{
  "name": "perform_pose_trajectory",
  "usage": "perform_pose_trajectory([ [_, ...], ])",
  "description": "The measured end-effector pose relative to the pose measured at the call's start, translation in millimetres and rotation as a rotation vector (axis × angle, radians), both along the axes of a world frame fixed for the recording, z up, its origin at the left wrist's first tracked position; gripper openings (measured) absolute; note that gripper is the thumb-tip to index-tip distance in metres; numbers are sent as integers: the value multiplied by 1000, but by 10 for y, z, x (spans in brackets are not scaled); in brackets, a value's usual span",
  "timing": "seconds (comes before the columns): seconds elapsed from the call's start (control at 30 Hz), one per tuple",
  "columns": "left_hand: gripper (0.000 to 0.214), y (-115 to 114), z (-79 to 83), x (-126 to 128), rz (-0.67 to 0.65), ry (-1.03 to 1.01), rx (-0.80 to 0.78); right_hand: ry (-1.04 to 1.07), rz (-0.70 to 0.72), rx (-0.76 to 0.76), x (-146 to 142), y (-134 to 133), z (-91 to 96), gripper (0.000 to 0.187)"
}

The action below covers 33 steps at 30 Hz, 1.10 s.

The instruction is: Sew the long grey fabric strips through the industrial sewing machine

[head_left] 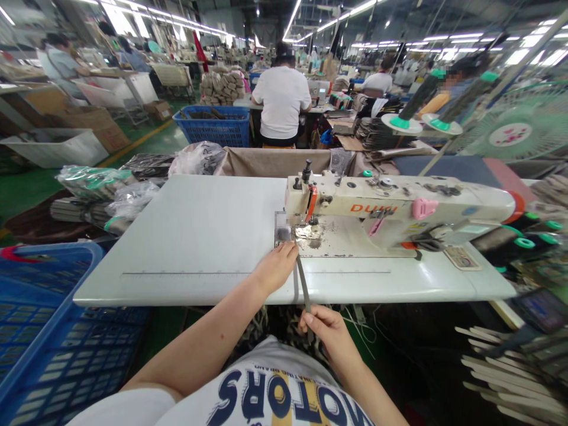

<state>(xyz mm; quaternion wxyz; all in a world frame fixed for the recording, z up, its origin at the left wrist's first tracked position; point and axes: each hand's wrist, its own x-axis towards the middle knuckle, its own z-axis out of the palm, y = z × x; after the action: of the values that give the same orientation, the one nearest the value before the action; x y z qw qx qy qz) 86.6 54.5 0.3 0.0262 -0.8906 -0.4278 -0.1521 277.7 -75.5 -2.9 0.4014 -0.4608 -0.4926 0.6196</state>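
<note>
A narrow grey-green fabric strip (303, 278) runs from the needle area of a white sewing machine (399, 204) down over the table's front edge. At its upper end, my left hand (278, 263) lies on the white table top (213, 231) with fingers closed together at the strip, just in front of the machine's head. My right hand (327, 326) pinches the lower part of the strip between thumb and fingers, below the table edge and close to my body. The strip looks taut between both hands. My left fingertips partly hide its upper end.
A blue plastic basket (57, 319) stands at the left. Bagged bundles (97, 183) lie behind it. At the right are several pale strips (510, 367), thread cones (523, 242) and a green fan (510, 130). A person in a white shirt (284, 100) sits ahead.
</note>
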Motion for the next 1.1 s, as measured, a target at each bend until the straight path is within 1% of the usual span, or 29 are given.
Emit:
perform_pose_trajectory([
  [0.1, 27, -4, 13, -3, -13, 16, 11, -12, 20, 31, -9, 18, 25, 42],
  [0.23, 24, 5, 14, -6, -27, 0, -4, -40, 0, 69, -33, 44, 130, 37],
  [0.37, 24, 6, 7, -10, -5, -40, -23, -40, -16, 31, -67, 32, 211, 28],
  [0.43, 25, -1, 18, -10, 6, -54, -28, -20, -23, -20, -80, 10, 219, 29],
  [0.5, 24, -7, 38, -9, 19, -68, -36, 4, -35, -69, -83, -16, 220, 34],
  [0.63, 23, -9, 63, -6, 18, -74, -42, 36, -75, -116, -58, -54, 240, 37],
  [0.77, 23, -8, 61, -5, 14, -52, -18, 51, -98, -122, -28, -68, 250, 34],
  [0.87, 22, -10, 67, -5, 15, -38, -3, 62, -102, -119, -25, -76, 232, 34],
  [1.1, 21, -9, 96, -5, -18, -4, -18, 69, -84, -97, -41, -70, 209, 31],
])
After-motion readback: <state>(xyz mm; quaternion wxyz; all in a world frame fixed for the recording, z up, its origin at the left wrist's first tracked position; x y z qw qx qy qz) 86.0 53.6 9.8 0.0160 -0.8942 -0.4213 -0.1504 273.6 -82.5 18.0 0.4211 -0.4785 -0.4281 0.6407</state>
